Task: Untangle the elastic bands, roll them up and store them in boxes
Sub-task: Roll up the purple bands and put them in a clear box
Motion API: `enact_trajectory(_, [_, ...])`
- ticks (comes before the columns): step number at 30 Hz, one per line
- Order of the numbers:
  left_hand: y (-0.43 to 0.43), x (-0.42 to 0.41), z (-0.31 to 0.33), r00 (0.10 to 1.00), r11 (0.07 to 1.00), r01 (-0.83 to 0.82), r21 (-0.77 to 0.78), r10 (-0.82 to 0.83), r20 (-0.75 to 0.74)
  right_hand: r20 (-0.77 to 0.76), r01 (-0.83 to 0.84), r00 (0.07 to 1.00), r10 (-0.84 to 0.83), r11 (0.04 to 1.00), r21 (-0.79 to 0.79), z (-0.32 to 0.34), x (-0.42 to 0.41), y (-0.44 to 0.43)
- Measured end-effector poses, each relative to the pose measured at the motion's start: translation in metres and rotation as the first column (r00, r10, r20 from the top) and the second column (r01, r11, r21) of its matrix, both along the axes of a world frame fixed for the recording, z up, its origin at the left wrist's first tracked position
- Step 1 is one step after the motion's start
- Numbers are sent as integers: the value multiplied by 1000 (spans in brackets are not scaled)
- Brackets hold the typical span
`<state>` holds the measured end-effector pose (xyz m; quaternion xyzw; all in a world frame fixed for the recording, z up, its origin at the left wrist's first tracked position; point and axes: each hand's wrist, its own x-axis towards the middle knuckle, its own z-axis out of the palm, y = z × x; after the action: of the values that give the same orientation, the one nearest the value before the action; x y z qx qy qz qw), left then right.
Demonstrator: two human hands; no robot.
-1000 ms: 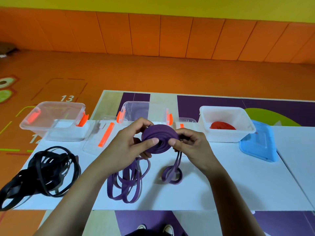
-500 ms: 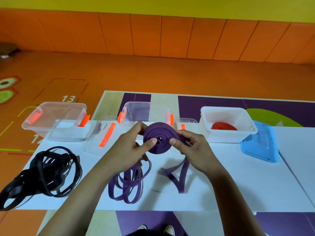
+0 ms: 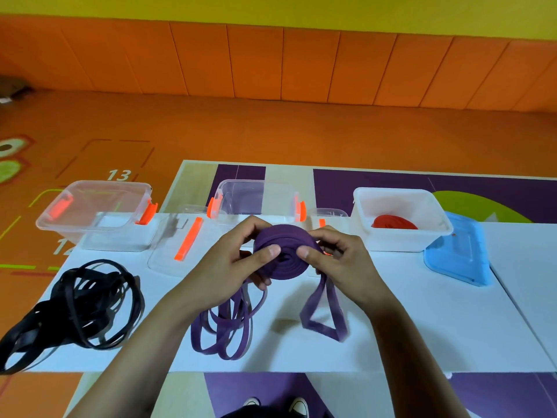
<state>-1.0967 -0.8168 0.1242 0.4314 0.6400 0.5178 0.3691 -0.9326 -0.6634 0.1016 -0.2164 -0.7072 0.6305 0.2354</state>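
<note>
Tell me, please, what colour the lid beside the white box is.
The lid is light blue, clearest in the head view.

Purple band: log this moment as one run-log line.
step: rolling | purple roll: held by left hand and right hand | tail: loose loop hanging | black bands: tangled | red roll: in white box

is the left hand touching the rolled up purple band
Touching. The head view shows the left hand gripping the purple rolled elastic band, with the thumb pressed on the coil's face and the fingers curled round its far edge.
</note>
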Motion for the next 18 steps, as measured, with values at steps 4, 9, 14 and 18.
enact_trajectory(4, [3,3,-3,986,995,-86,46,78,149,-25,92,995,-95,991,-102,-13,0,-9])
enact_trajectory(9, [6,9,-8,965,989,-141,32,131,226,-45,118,991,-124,987,-110,-16,-8,-14])
enact_trajectory(14, [1,-4,6,987,983,-125,-132,110,-113,29,52,998,-53,998,18,-8,-4,-6])
enact_trajectory(18, [-2,-19,16,881,972,-136,-194,29,-472,136,-48,990,30,990,131,-3,-3,0])
